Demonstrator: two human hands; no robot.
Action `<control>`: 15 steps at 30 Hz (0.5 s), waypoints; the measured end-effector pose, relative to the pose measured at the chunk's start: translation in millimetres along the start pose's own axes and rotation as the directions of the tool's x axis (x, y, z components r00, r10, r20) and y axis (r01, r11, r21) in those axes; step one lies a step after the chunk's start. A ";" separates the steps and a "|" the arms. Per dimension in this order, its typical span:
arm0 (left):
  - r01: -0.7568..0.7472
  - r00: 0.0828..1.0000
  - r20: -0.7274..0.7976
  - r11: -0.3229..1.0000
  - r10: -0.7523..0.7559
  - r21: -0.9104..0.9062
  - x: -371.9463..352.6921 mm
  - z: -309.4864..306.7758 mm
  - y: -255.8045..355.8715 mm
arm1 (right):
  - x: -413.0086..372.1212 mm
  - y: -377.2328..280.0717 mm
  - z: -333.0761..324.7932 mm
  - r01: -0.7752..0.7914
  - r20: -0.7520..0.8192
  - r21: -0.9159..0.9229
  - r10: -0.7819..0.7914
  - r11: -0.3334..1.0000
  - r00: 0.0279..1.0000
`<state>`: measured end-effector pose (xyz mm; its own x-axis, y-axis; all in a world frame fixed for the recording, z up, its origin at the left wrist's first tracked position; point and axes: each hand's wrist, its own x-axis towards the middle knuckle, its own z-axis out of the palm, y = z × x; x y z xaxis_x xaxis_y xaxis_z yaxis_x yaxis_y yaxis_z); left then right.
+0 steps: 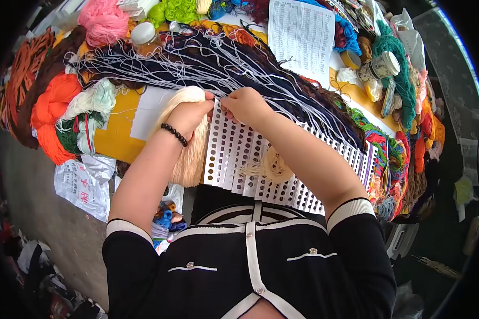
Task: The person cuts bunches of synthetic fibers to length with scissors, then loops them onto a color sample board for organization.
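My left hand (192,116) is closed around a thick skein of cream thread (188,162), which hangs down toward my lap. Close beside it, my right hand (246,108) has its fingers pinched together at the upper end of the leftmost white punched card (215,154). Whatever lies between those fingertips is too small to make out. More white cards with rows of holes (303,190) overlap to the right, partly under my right forearm. A small coiled bundle of cream thread (275,166) rests on them. Dark threads with pale strands (197,56) stretch across behind both hands.
Orange skeins (56,114) and a pink skein (104,22) lie to the left. A printed sheet (302,40), a clear jar with a white lid (380,66) and a green skein (391,48) sit at the back right. Another white-lidded jar (143,36) stands back left.
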<state>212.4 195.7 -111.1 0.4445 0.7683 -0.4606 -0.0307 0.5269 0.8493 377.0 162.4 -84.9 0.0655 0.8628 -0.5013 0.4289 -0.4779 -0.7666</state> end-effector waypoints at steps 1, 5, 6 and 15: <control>-0.040 0.998 -0.036 0.997 0.043 0.068 0.5 1.0 -1.1 | -0.1 -1.5 -0.3 -0.024 -0.003 -0.015 0.024 1.000 1.000; -0.112 0.994 0.016 0.993 0.112 0.046 0.8 5.7 -4.2 | 3.9 -1.4 3.9 -0.063 0.002 -0.099 0.063 0.993 0.998; -0.111 0.994 0.014 0.993 0.111 0.046 0.0 5.9 -4.3 | 4.9 2.4 7.8 0.143 -0.046 -0.315 -0.166 0.938 0.985; -0.270 0.928 0.045 0.587 0.369 0.763 -3.7 -30.2 3.1 | -13.1 -5.3 -2.5 0.028 0.151 0.029 -0.032 0.999 0.988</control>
<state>183.6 205.4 -114.6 0.4411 0.8916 -0.1022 0.5452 -0.1758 0.8197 376.1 154.0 -73.2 -0.0847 0.8430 -0.5311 0.4042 -0.4582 -0.7917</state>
